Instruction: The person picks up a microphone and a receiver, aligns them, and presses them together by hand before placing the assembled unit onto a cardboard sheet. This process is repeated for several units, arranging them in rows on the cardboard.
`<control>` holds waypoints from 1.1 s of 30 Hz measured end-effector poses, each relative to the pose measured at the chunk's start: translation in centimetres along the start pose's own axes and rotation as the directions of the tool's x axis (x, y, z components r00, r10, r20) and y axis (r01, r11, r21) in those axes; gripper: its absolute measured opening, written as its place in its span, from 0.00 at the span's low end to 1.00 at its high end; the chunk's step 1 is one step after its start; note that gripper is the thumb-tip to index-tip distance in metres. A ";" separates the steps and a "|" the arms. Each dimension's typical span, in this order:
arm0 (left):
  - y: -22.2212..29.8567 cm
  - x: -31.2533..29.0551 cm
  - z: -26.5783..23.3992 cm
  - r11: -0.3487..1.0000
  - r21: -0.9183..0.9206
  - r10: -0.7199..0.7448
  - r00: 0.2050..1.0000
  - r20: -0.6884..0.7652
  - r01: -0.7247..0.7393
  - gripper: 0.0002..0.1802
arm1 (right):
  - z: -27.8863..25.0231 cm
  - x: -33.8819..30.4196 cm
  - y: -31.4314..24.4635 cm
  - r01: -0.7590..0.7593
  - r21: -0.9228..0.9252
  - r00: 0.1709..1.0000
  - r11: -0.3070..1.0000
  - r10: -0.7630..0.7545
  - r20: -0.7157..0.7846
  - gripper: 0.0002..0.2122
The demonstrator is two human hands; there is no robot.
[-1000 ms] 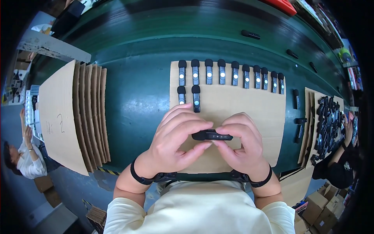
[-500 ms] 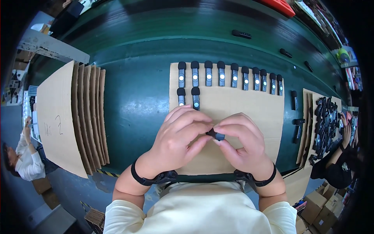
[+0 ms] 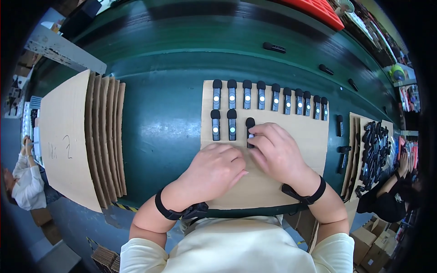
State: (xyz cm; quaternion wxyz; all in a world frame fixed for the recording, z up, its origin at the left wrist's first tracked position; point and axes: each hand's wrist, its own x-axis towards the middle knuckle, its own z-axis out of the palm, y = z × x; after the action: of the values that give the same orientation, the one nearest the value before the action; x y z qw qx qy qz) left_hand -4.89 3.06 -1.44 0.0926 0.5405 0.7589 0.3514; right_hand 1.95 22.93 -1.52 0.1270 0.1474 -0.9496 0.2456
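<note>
Head: microphone point(image 3: 250, 123) partly behind fingers point(image 3: 265, 130)

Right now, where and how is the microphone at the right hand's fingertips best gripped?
Likely by the sides of its slim body, from the right: it points away from the person, rounded black head farthest, with another microphone close on its left.

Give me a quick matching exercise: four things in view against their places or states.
1. Right hand
2. Longer microphone row
3. Microphone pile
4. Red tray

A. At the picture's top edge
B. Right of the flat cardboard
C. Fingers on a single black microphone
D. Along the flat cardboard's far edge

Pairs: 1-C, 2-D, 3-B, 4-A
</note>
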 end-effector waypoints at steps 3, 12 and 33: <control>-0.1 0.0 0.1 1.000 0.015 -0.016 0.999 0.038 0.015 0.08 | 0.3 -0.2 0.1 -0.003 -0.001 1.000 1.000 0.003 0.027 0.13; 0.1 0.1 -0.2 0.999 0.047 -0.020 0.997 0.079 0.017 0.08 | 0.7 0.5 0.8 -0.021 -0.013 1.000 1.000 0.021 0.011 0.13; -0.2 0.3 -0.7 0.986 -0.129 0.083 0.983 -0.164 -0.104 0.12 | -3.2 15.3 13.0 -0.266 -0.338 0.952 0.903 0.301 0.056 0.16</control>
State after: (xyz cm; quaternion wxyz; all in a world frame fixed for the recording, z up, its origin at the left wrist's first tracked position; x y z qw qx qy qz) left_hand -5.55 3.00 -0.97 0.0522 0.5383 0.7117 0.4483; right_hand -16.13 32.08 0.47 0.0617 -0.0026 -0.9938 0.0929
